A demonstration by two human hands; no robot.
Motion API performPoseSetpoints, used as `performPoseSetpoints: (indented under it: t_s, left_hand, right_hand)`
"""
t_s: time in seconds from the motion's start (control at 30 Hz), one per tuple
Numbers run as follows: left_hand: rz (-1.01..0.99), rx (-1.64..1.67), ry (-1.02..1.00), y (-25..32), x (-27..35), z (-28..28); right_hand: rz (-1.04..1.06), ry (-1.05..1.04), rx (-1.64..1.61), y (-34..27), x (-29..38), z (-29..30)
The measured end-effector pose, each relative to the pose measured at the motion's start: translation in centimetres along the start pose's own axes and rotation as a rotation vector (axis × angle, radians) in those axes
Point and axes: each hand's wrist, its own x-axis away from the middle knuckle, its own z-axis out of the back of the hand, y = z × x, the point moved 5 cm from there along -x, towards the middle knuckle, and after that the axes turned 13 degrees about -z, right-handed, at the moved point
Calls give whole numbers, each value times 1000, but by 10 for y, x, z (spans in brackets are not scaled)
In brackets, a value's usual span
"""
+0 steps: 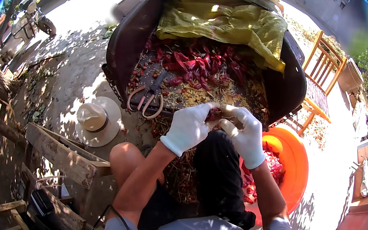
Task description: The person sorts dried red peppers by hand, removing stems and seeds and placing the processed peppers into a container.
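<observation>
Both of my hands wear white knit gloves and meet above my right knee. Between them is a dark red dried chili pepper [214, 114], held by the fingers of my left hand [189, 124]. My right hand [242, 133] touches its other side with bent fingers; whether it grips the pepper, I cannot tell. Just beyond lies a dark metal cart bed [185, 106] strewn with pale seeds and stems. A heap of red dried chilies [197, 64] fills its middle. Scissors [149, 96] with pinkish wrapped handles rest at its left front edge.
A yellow woven sack [224, 22] drapes over the cart's back. An orange tub [296, 171] with red chili pieces stands right, below a wooden chair [325, 71]. On the left are a pale brimmed hat [94, 120], a wooden frame [63, 155] and a parked scooter [20, 30].
</observation>
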Motion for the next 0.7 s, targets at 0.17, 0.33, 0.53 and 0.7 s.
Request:
performPoseSetpoints:
  t_s: [0.17, 0.33, 0.53, 0.7]
  left_hand:
    - [-62, -220, -76, 7, -1, -6]
    - [-150, -337, -181, 8, -2, -5]
    - [76, 553, -138, -6, 5, -13]
    - [158, 651, -191, 1, 2, -7]
  right_hand:
    - [166, 200, 285, -1, 5, -5]
    - [235, 182, 301, -6, 6, -7]
    - [261, 179, 232, -13, 3, -6]
    - [332, 260, 190, -15, 2, -2]
